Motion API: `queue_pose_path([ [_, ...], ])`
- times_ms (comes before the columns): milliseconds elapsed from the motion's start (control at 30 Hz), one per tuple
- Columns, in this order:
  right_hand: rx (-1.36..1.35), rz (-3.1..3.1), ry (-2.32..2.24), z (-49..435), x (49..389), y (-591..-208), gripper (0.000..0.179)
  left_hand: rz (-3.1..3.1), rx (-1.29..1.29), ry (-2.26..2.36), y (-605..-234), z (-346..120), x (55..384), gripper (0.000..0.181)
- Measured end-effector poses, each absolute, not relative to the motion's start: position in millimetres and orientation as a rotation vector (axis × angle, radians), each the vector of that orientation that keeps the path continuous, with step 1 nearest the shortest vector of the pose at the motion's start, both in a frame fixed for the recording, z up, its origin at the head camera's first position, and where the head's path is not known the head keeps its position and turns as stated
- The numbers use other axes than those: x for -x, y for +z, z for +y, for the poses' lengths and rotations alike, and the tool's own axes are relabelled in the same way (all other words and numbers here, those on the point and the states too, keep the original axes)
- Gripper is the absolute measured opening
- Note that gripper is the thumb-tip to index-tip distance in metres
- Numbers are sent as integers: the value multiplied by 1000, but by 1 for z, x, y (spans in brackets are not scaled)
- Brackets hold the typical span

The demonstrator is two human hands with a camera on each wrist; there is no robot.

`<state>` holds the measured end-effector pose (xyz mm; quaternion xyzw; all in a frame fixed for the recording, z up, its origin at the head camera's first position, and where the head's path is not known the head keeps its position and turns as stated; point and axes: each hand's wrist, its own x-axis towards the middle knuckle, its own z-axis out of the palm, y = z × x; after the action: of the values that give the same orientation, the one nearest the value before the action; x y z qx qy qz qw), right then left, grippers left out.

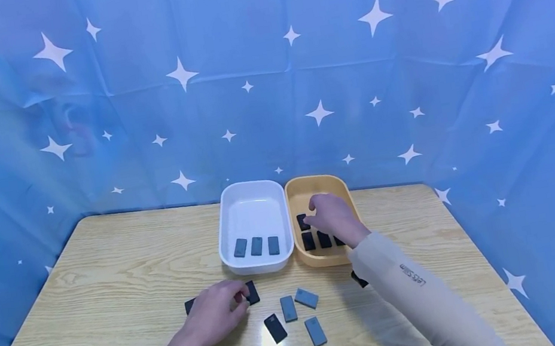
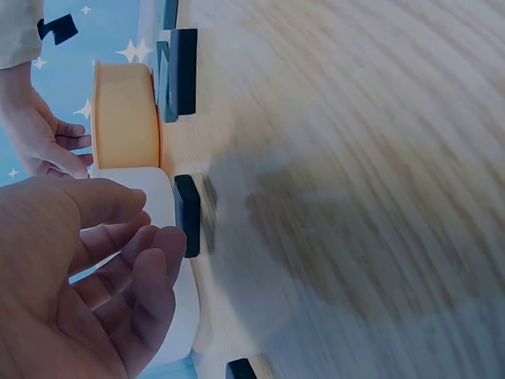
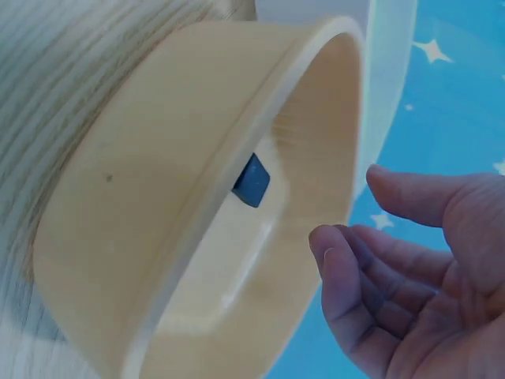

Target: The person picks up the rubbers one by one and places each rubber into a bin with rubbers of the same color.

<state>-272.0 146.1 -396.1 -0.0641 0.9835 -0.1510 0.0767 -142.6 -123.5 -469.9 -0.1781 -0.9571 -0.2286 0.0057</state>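
My left hand (image 1: 216, 310) is low over the table, fingers loosely bent with nothing between them. Right by its fingertips lies a black block (image 1: 252, 292), also seen past the fingers in the left wrist view. Another black block (image 1: 189, 305) is partly hidden behind this hand. Over the orange bin (image 1: 304, 258) is my right hand (image 1: 336, 217), thumb and fingers apart and holding nothing. Several black blocks lie in that bin, one black block (image 1: 303, 221) close below the right fingertips. The white bin (image 1: 251, 201) beside it holds three grey-blue blocks (image 1: 256, 246) in a row.
Between the arms lie several grey-blue blocks (image 1: 315, 331) and a black block (image 1: 275, 328). Another black block (image 1: 360, 279) is partly covered by the right sleeve (image 1: 411, 291). A blue curtain with white stars (image 1: 246, 111) hangs behind the wooden table (image 1: 112, 296).
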Motion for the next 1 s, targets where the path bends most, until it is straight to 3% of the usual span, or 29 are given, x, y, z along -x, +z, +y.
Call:
queue_pose_path([
  [400, 321, 3002, -462, 156, 240, -383, 28, -2946, 670, -707, -466, -112, 145, 8],
  [1000, 502, 3023, -531, 166, 187, -395, 16, -3009, 789, -671, -455, -80, 149, 12],
])
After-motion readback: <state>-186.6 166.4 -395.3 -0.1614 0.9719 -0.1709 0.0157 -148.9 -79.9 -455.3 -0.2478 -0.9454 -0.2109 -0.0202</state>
